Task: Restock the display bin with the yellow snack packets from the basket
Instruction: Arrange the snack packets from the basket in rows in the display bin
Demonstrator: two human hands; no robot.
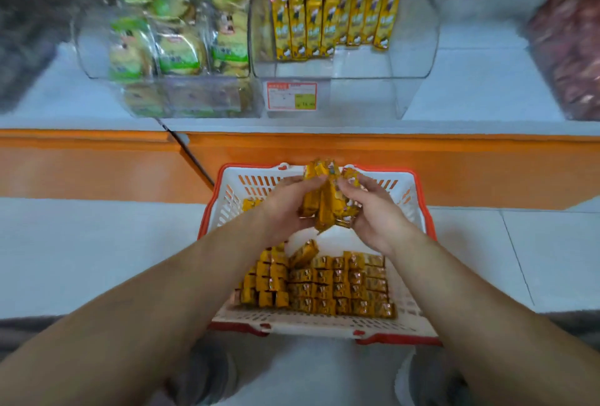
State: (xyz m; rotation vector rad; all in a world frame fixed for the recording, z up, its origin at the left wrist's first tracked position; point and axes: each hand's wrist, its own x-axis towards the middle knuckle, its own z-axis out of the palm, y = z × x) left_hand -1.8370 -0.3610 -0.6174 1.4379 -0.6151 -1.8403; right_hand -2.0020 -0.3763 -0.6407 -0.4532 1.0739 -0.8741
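Note:
A white basket with a red rim (418, 220) stands on the floor below the shelf. Rows of yellow snack packets (328, 288) fill its near half. Above the basket, my left hand (285, 207) and my right hand (376, 214) grip a bundle of yellow packets (328, 198) between them, fingers curled round it from both sides. On the shelf behind, a clear display bin (412, 58) holds upright yellow packets (331, 16) at its back left, with bare floor at its front and right.
A clear bin of green-labelled cakes (175, 39) sits left of the display bin. A price tag (291, 95) hangs on the bin's front. The shelf has an orange front edge (454, 159). A dark red bag (571, 48) lies at the right.

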